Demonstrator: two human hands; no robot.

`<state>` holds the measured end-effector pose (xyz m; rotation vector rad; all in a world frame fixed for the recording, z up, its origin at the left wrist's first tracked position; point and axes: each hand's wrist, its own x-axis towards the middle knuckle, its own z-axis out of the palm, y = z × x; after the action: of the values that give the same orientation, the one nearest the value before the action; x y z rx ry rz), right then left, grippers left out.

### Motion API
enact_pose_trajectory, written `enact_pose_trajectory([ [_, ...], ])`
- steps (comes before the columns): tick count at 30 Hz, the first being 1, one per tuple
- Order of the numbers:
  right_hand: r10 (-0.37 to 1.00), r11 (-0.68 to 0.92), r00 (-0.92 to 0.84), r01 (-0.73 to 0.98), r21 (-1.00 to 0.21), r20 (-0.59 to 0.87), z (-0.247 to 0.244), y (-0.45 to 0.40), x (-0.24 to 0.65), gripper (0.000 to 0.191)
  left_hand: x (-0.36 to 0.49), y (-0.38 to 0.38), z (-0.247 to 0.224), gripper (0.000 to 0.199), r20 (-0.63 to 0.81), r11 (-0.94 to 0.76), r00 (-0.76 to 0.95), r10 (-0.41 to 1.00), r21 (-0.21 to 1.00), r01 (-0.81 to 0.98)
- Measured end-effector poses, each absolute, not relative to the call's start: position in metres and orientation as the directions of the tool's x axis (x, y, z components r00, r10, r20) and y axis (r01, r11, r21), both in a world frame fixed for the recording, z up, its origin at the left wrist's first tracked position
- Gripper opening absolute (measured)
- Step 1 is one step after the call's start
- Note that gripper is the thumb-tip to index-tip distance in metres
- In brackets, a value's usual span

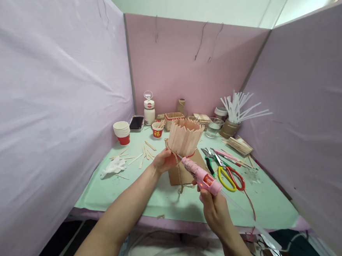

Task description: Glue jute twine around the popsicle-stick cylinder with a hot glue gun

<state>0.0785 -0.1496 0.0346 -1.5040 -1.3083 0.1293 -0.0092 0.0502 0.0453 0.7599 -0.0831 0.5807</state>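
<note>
The slatted container is bare, matt wood, rough along its tips; the twine is coarse twisted fibre, the cardboard dull and smooth. The glue gun is pink plastic with slight sheen. The scissors pair shiny metal blades with glossy plastic handles. Crumpled tissue looks matt; the clear bowl seems glass, though possibly plastic.

The stick-walled cup is over a board mid-bench, the glue gun just before it. To the left stand stacked paper cups, a phone and bottle farther back; to the right lie pliers and scissors, with thin strips in a holder behind them.
</note>
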Motion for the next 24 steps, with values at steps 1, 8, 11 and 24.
enact_pose_trajectory([
  [1, 0.768, 0.194, 0.375, 0.636, -0.746, 0.52, 0.0358, -0.1494, 0.0779, 0.031, -0.009, 0.0496, 0.0459, 0.05, 0.281, 0.572, 0.839, 0.467, 0.627, -0.528],
  [8, 0.754, 0.214, 0.334, 0.688, -0.693, 0.565, 0.0422, -0.1485, 0.0763, 0.027, -0.0092, 0.0464, 0.0491, 0.049, 0.3, 0.555, 0.825, 0.478, 0.625, -0.549],
  [11, 0.748, 0.238, 0.314, 0.696, -0.678, 0.585, 0.0425, -0.1472, 0.0769, 0.024, -0.0096, 0.0463, 0.0494, 0.053, 0.305, 0.554, 0.829, 0.469, 0.629, -0.545],
  [24, 0.735, 0.253, 0.324, 0.684, -0.684, 0.596, 0.0391, -0.1438, 0.0763, 0.027, -0.0089, 0.0457, 0.0513, 0.059, 0.293, 0.566, 0.833, 0.469, 0.625, -0.538],
])
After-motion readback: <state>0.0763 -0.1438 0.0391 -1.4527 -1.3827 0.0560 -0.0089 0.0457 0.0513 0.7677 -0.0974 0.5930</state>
